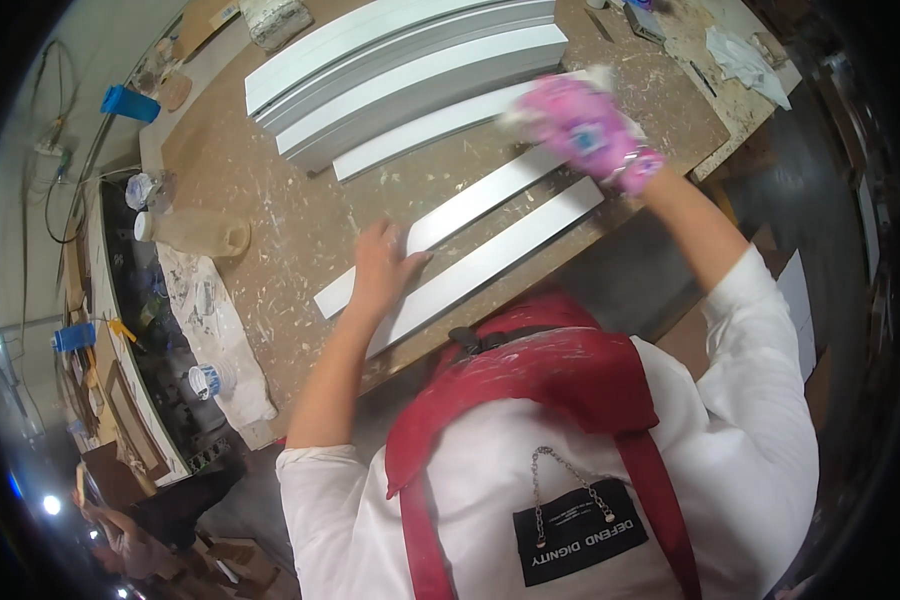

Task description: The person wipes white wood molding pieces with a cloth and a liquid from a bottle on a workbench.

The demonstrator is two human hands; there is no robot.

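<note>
A long white board (470, 208) lies near the front edge of the worktop (300, 215). The left hand (380, 268) presses flat on it, fingers spread, gripping nothing. The right hand (590, 130), in a pink glove, is closed around a white rag (515, 115) at the board's far end. A second white board (490, 262) lies just beside it. More white boards (410, 75) are stacked toward the back edge.

A big brown workbench (300, 215) has paint spots all over. Long white boards (410, 70) lie stacked near its far edge. Two white strips (490, 255) lie along the near edge.
</note>
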